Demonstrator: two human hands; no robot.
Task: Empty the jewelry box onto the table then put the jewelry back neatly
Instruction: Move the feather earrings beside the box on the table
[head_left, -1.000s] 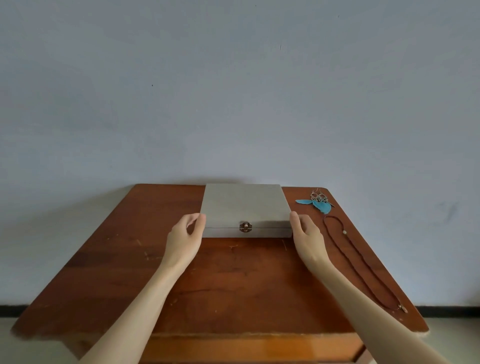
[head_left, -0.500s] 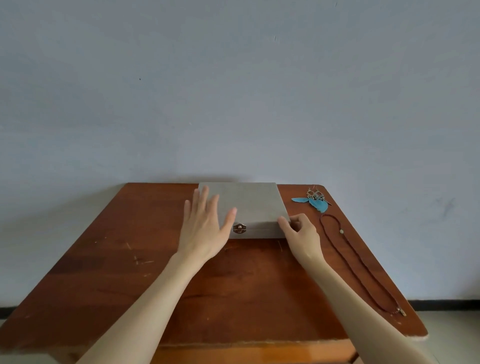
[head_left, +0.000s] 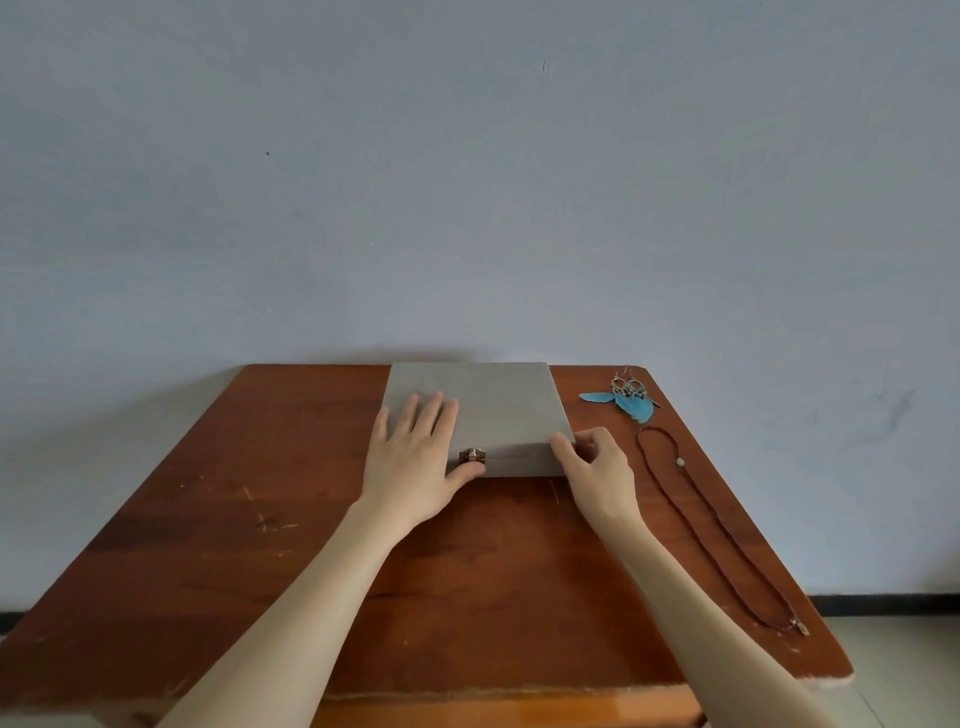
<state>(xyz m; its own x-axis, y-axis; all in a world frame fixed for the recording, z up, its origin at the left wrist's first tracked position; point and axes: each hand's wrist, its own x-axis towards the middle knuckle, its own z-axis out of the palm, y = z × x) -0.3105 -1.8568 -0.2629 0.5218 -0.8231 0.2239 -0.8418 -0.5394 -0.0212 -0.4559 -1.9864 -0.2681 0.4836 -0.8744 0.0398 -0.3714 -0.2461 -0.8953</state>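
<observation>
Lowered since a moment ago, left hand (head_left: 413, 457) presses flat, fingers spread, on the closed jewelry box (head_left: 485, 410) at the table's (head_left: 208, 519) far edge, while right hand (head_left: 597, 467) grips its front right corner.

Left grip (head_left: 415, 457) flat, fingers straight, right grip (head_left: 597, 460) curled, pinching

A plain room in what looks like a home. A worn, scratched reddish-brown wooden desk (head_left: 208, 545) stands pushed against a bare, pale blue-grey painted wall (head_left: 467, 182). A dark skirting board (head_left: 883, 605) runs along the wall's foot above light floor tiles (head_left: 904, 670), seen past the desk's right edge. Personal jewellery lies along that right edge.
</observation>
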